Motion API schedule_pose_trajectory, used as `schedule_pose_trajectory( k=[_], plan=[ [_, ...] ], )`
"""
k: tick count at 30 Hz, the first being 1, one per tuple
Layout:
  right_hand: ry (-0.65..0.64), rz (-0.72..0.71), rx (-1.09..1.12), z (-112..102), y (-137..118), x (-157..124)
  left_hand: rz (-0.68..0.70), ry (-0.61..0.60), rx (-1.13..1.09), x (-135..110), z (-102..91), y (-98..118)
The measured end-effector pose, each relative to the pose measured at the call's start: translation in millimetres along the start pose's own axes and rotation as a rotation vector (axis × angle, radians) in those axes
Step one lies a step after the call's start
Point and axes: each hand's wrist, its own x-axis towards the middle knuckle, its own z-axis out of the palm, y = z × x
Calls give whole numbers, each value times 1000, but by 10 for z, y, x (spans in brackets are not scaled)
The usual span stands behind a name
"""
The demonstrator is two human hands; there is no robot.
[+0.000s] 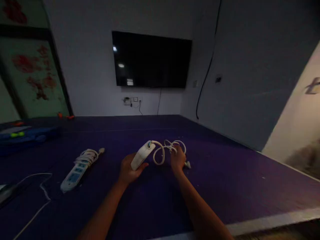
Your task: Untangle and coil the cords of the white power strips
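My left hand [128,169] grips a white power strip [143,155], tilted up off the purple surface with its cord end away from me. From that end a white cord [158,163] loops across to the right. My right hand [178,158] is closed around several loops of this cord, and a white plug [187,164] shows just beside it. To the left lies a second power strip [75,176], its blue socket face up. Its own cord [87,156] is wound in a bundle at the far end.
A thin white cable [41,186] and a pale object [6,192] lie at the far left. Behind them is a blue pile [30,135]. A television [152,60] hangs on the back wall, with a black cable [205,78] down the right wall. The purple surface [225,186] has a pale front edge.
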Motion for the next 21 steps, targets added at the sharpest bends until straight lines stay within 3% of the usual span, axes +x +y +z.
schedule_pose_trajectory(
  k=[6, 9, 13, 17, 21],
  plan=[
    [104, 43, 104, 1, 7, 26, -156, -31, -79, -33, -2, -13],
    [221, 119, 177, -41, -14, 69, -356, -11, -187, -26, 2, -22],
    [352, 194, 232, -134, -36, 146, -674, 152, -329, 12, 5, -88],
    [336, 191, 283, -169, -62, 167, -867, 275, -353, 29, 21, -193],
    [244, 175, 317, -100, -91, 128, -981, 320, -402, -12, 71, -293]
  ],
)
